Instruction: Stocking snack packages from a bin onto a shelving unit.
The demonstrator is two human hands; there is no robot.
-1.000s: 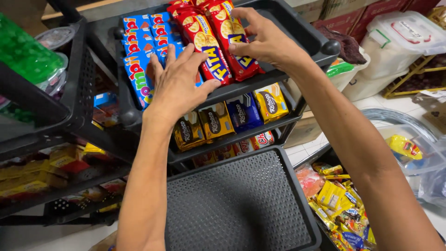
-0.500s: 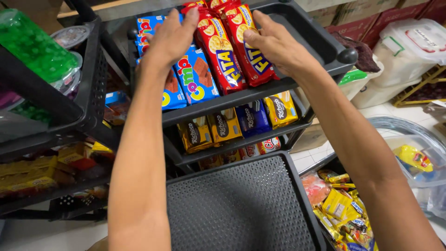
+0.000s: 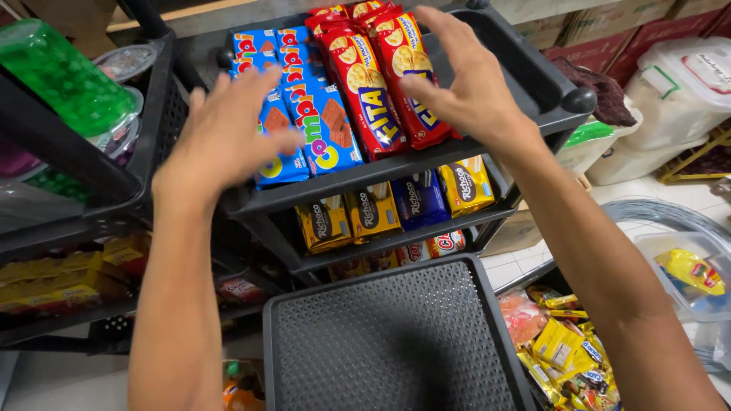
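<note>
My left hand hangs spread wide, fingers splayed, gripping nothing, just in front of the blue biscuit packs on the top shelf of the black rack. My right hand is equally open and empty, its palm hovering over the red cracker packs, which lie beside the blue ones; I cannot tell whether it touches them. On the shelf below I see yellow and blue wafer packs. A perforated black tray sits nearest me, under my arms. To the left stands a green jar on another rack; to the right, a heap of yellow snack packets and a white lidded tub.
</note>
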